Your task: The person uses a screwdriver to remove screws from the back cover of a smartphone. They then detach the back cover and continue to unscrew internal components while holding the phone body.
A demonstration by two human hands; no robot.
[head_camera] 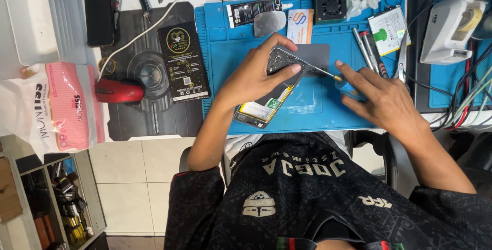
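An opened phone (270,98) with its back off lies slanted on a blue work mat (230,50). My left hand (256,73) rests on top of it, fingers pressing its upper end near the camera area. A screwdriver with a blue handle (344,83) is gripped in my right hand (382,96); its thin metal shaft (320,69) reaches left and its tip touches the phone's upper end beside my left fingertips. The middle of the phone is hidden under my left hand.
On the mat's far side lie a glue tube (251,12), a grey metal pick (269,23), a card (301,25), a small fan (330,5), a phone battery (388,27) and pens (366,47). A red mouse (119,91) sits left; a white tool station (451,27) right.
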